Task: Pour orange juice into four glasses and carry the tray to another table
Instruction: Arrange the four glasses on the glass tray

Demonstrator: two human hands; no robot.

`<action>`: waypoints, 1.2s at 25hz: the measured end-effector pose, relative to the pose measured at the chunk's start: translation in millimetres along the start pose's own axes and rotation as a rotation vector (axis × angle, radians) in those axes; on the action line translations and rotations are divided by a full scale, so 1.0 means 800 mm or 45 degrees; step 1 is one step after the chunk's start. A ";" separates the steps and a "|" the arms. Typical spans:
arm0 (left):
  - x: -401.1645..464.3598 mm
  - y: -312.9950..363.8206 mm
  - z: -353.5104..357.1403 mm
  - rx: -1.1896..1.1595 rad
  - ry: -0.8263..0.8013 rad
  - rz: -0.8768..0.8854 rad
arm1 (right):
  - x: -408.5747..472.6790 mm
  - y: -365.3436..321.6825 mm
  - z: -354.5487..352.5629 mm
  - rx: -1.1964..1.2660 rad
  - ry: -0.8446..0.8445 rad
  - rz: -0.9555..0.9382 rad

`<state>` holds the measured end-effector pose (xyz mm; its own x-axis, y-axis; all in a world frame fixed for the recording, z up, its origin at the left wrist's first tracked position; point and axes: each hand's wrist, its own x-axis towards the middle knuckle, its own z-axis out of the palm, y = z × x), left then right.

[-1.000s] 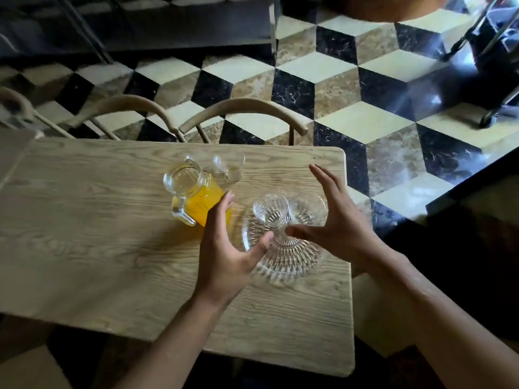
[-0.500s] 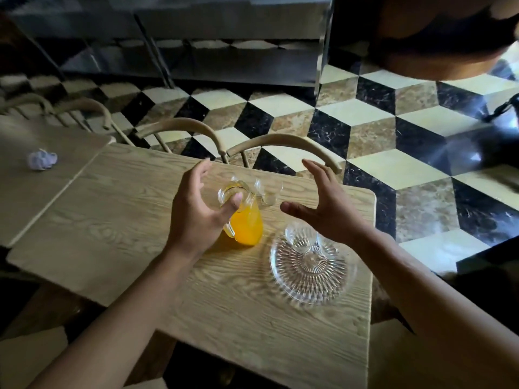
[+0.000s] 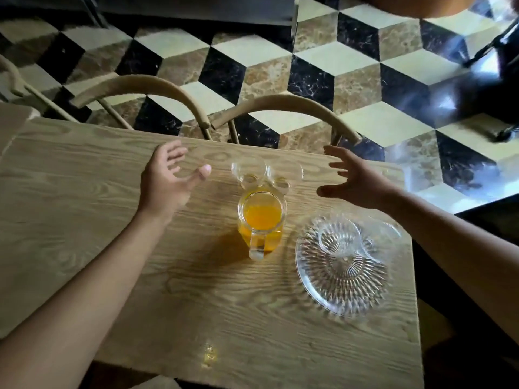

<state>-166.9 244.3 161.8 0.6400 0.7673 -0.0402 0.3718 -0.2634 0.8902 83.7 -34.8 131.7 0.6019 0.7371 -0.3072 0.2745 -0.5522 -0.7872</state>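
Note:
A glass jug of orange juice point(image 3: 261, 220) stands mid-table, its handle toward me. Right behind it stand two empty clear glasses, one on the left point(image 3: 248, 170) and one on the right point(image 3: 285, 172). A ribbed glass tray point(image 3: 341, 279) lies to the jug's right with two more glasses on it, a nearer one point(image 3: 338, 240) and a farther one point(image 3: 382, 234). My left hand point(image 3: 168, 181) hovers left of the far glasses, fingers spread and holding nothing. My right hand point(image 3: 355, 178) hovers to their right, also spread and holding nothing.
The wooden table point(image 3: 112, 220) ends just right of the tray and drops to a tiled floor. Two curved chair backs, one on the left point(image 3: 134, 84) and one on the right point(image 3: 283, 103), stand along the far edge. Another tabletop point(image 3: 11, 119) adjoins at the far left.
Both hands have left the tray and jug area, moved toward the far edge and spread apart on either side of the two far glasses. The camera view has shifted.

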 end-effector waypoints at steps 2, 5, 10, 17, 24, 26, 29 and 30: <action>0.016 -0.037 0.020 0.022 -0.080 -0.047 | 0.021 0.024 0.002 -0.041 -0.029 0.070; 0.030 -0.084 0.058 0.030 -0.161 -0.078 | 0.049 0.056 0.013 -0.080 -0.046 0.098; 0.038 -0.123 0.108 -0.048 -0.293 -0.100 | 0.085 0.088 0.037 -0.143 -0.154 0.017; 0.046 -0.129 0.145 -0.243 -0.420 -0.140 | 0.112 0.090 0.067 -0.096 -0.212 -0.084; 0.048 -0.129 0.157 -0.343 -0.342 -0.156 | 0.113 0.079 0.084 0.104 -0.212 -0.184; 0.049 -0.129 0.156 -0.337 -0.322 -0.168 | 0.110 0.076 0.085 0.121 -0.181 -0.213; 0.046 -0.121 0.149 -0.354 -0.292 -0.165 | 0.103 0.075 0.082 0.162 -0.161 -0.235; 0.045 -0.115 0.144 -0.358 -0.282 -0.164 | 0.097 0.072 0.079 0.180 -0.153 -0.247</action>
<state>-100.7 228.5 25.7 0.7412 0.6307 -0.2298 0.2794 0.0215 0.9599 99.2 15.2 28.9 0.4525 0.8695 -0.1982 0.2636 -0.3428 -0.9017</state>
